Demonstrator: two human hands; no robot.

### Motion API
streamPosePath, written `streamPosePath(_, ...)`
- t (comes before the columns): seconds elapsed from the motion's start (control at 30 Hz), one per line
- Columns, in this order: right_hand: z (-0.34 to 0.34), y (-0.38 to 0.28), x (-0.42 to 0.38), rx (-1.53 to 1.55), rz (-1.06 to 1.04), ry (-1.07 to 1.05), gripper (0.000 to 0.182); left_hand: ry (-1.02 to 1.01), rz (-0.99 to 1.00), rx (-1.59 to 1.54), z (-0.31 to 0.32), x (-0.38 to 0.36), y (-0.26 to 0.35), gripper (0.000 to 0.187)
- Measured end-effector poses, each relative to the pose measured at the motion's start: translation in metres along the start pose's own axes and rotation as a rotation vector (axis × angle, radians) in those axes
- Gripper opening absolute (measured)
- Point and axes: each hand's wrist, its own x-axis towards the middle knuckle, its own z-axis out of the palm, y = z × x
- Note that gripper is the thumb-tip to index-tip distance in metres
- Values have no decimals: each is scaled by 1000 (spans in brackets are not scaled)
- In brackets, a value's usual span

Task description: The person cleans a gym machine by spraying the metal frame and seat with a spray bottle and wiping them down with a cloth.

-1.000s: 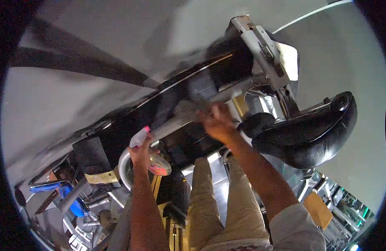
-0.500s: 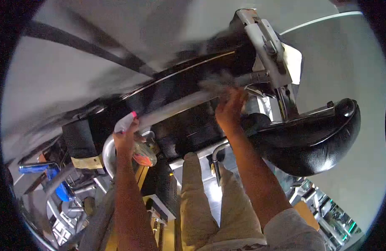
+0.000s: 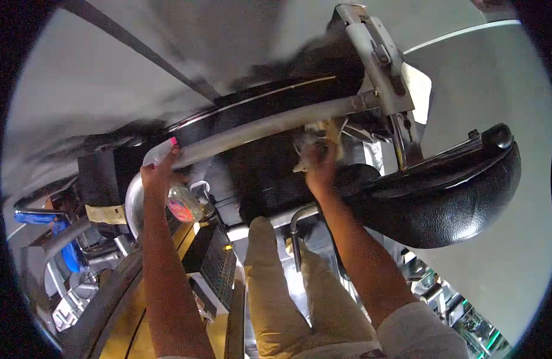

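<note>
My left hand (image 3: 160,175) is wrapped round the neck of a spray bottle (image 3: 184,204). The bottle has a white trigger head with a pink tip and a clear body with an orange label. Slightly blurred, my right hand (image 3: 321,167) grips a greyish cloth (image 3: 306,149), bunched at its fingers. This hand is just below a long grey metal tube (image 3: 270,124) of a gym machine; whether the cloth touches any part cannot be made out.
A black padded cushion (image 3: 449,206) juts out at the right, below an upright metal bracket (image 3: 381,66). A bent metal handle (image 3: 296,233) stands near my knees. To the left are a black box-shaped part (image 3: 102,182) and blue-padded equipment (image 3: 69,248).
My right hand has moved down and slightly left with the cloth, away from the grey tube. My left hand and the spray bottle have shifted left and up in view.
</note>
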Motion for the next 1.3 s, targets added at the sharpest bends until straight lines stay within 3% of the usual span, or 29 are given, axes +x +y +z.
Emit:
streamPosePath(0.03, -3, 2, 6, 443, 257, 33, 44, 12, -19, 14, 1, -2, 3, 40)
streamPosePath(0.13, -7, 1, 43, 1017, 437, 329, 52, 16, -11, 17, -4, 1, 0, 41)
streamPosePath(0.23, 26, -61, 46, 860, 428, 320, 58, -19, 20, -12, -2, 3, -8, 41)
streamPosePath(0.33, 61, -69, 38, 588, 569, 455, 63, -20, 14, -23, -4, 1, -6, 39)
streamPosePath(0.43, 62, -91, 1, 643, 628, 172, 61, -10, -27, -4, 1, -2, 4, 39)
streamPosePath(0.53, 45, -46, 37, 300, 410, 67, 49, -3, -21, -9, 1, -3, 4, 38)
streamPosePath(0.6, 29, -43, 63, 341, 408, 137, 44, 11, -77, 18, 0, -4, 7, 37)
streamPosePath(0.67, 15, -64, 80, 660, 547, 367, 41, 48, -61, 4, 6, -6, 9, 36)
streamPosePath(0.77, 33, -70, 69, 673, 658, 451, 39, 45, -15, -22, 4, -1, 2, 35)
streamPosePath(0.87, 78, -44, 46, 484, 624, 448, 37, -10, 42, -74, 1, 2, -4, 36)
streamPosePath(0.97, 78, -102, -3, 664, 703, 165, 35, 13, -5, -40, 3, 0, -1, 36)
streamPosePath(1.07, 51, -83, 35, 936, 722, 271, 38, 17, -50, -41, 1, 4, -1, 37)
streamPosePath(1.13, 26, -40, 88, 769, 579, 383, 48, -10, -25, -65, 1, 0, 0, 37)
streamPosePath(1.23, 28, -39, 94, 753, 517, 437, 46, 4, 23, -90, 4, 3, -5, 37)
streamPosePath(1.3, 61, -31, 56, 684, 396, 362, 45, 10, 0, -68, 4, 0, -4, 37)
